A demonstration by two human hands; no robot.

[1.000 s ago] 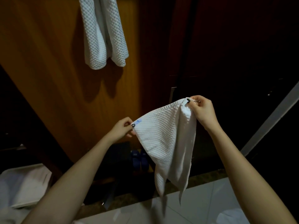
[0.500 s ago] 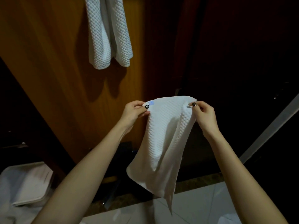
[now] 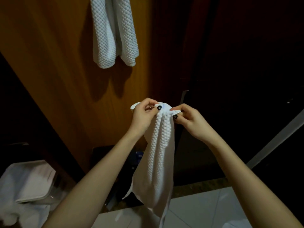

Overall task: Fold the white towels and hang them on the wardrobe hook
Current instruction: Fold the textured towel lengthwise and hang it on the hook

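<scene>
A white waffle-textured towel (image 3: 158, 155) hangs doubled lengthwise in front of me, its top corners bunched together. My left hand (image 3: 144, 116) pinches the top left corners, thumb over the cloth near a small blue label. Touching it from the right, my right hand (image 3: 189, 120) pinches the other corners. The towel's lower end dangles near the floor. Another white towel (image 3: 113, 32) hangs folded high on the wooden wardrobe door (image 3: 49, 71); its hook is out of view.
At the lower left stands a container (image 3: 31, 181) with white cloth in and around it. A dark wardrobe interior (image 3: 238, 79) fills the right side. Pale floor tiles (image 3: 197, 209) lie below, and dark blue slippers (image 3: 139, 155) sit behind the towel.
My hands have come together, bringing the towel's top corners from spread apart to touching. The towel went from a wide sheet to a narrow hanging fold.
</scene>
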